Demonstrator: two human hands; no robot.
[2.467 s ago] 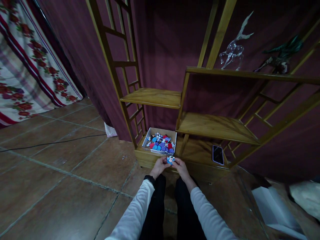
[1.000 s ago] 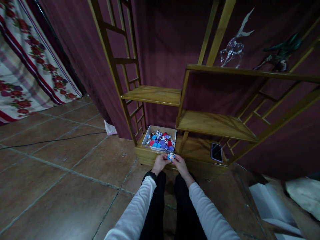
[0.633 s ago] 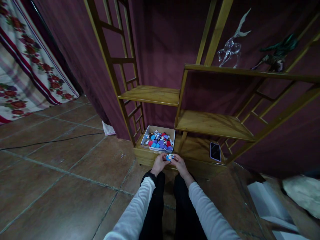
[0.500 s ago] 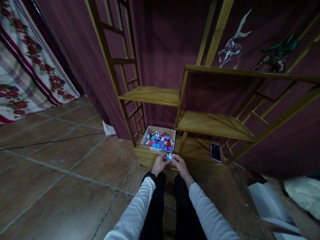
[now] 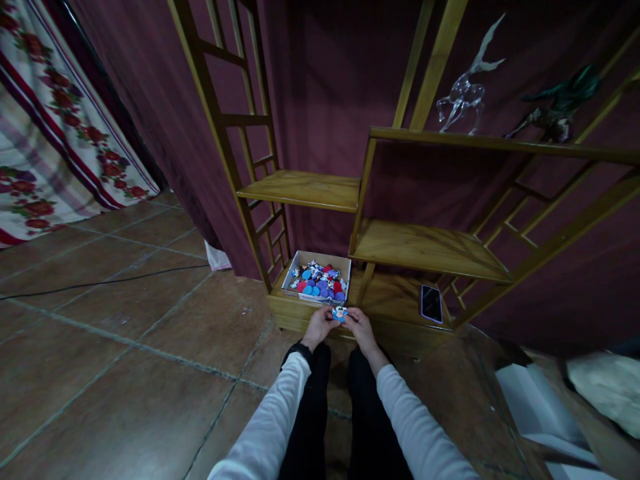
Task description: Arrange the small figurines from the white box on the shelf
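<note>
Between my two hands is a small blue, white and black toy figure (image 5: pixel 340 313), too small to make out in detail. My left hand (image 5: pixel 319 326) pinches it from the left, and a dark band circles that wrist. From the right, my right hand (image 5: pixel 361 329) grips its other side with the fingertips. Just beyond the hands, a white cardboard box (image 5: pixel 345 265) stands on the low shelf. It is filled with many small figures and round pieces (image 5: pixel 321 283) in blue, purple, red, white and black.
A phone (image 5: pixel 431 303) lies on the wooden shelf unit (image 5: pixel 435 250) to the right. Higher up stand a clear deer figurine (image 5: pixel 463 97) and a dark green figurine (image 5: pixel 560 107). White boxes (image 5: pixel 537 403) sit on the floor at right. A black cable (image 5: pixel 105 283) crosses the tiles.
The blue figure has turned slightly in my fingers, its white front now showing more plainly. Both hands stay almost in the same place.
</note>
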